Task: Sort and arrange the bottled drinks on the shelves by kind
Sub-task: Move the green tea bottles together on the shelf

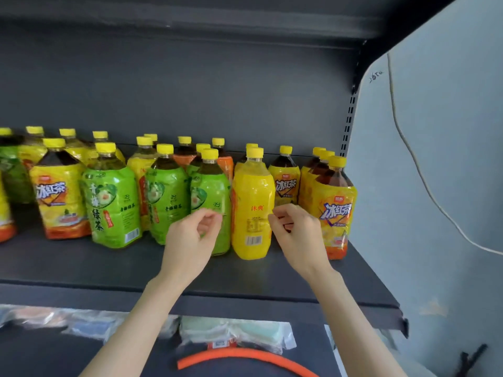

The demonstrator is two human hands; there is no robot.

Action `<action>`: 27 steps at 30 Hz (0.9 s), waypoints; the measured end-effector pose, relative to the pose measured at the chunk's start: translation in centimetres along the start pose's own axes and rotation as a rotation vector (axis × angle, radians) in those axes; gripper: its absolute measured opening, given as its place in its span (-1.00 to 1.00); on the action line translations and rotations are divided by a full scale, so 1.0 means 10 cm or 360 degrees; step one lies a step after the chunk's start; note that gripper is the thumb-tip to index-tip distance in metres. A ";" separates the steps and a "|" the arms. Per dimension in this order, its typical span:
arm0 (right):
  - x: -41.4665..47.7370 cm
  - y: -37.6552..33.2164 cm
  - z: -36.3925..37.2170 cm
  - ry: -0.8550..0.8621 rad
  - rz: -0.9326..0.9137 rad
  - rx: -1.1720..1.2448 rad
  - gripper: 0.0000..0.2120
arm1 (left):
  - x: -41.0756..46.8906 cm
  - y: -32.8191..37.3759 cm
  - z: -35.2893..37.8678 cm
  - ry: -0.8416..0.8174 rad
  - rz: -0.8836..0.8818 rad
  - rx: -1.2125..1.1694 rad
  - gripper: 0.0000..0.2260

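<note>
Reaching in over the front edge of the dark shelf (81, 270), both bare hands hang in front of the bottle row with nothing in them. The left hand (190, 240) has its fingers curled loosely inward, thumb near the fingertips, gripping no bottle; right behind it stands a green-label green tea bottle (211, 197), partly hidden by the knuckles. The right hand (296, 235) is likewise half-curled and empty, its fingertips just beside the right flank of the all-yellow orange drink bottle (253, 208), which stands upright between the two hands; whether they touch it I cannot tell. Just beyond and to the right of the right hand stands a yellow-label iced black tea bottle (333, 210), with more of its kind lined up behind. Left of the left hand stand two more green tea bottles (111, 205), then another iced black tea bottle (61, 197). Every bottle has a yellow cap.
</note>
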State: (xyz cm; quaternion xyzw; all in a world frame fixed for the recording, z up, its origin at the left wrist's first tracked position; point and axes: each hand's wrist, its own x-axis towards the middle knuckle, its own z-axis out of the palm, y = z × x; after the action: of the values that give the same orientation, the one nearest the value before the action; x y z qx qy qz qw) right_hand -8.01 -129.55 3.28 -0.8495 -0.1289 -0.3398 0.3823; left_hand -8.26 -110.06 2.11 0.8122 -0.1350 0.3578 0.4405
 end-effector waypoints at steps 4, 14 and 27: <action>0.01 -0.17 0.40 0.0277 0.0089 0.0017 -0.71 | 0.07 -0.37 -0.13 0.0024 -0.0054 -0.0090 -0.82; 0.14 -0.29 0.88 0.0456 0.0511 0.0175 -0.12 | 0.39 -0.70 -0.12 -0.0253 -0.0087 0.0005 -0.22; 0.15 -0.19 1.03 0.0328 0.0494 0.0378 -0.04 | 0.40 -0.69 -0.04 -0.0121 -0.0207 -0.0015 -0.11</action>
State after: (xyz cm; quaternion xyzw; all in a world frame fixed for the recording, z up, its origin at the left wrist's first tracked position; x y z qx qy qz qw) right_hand -2.93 -120.69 0.45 -0.7689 0.0042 -0.3443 0.5387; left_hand -1.95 -105.35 0.82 0.8302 -0.1001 0.2967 0.4612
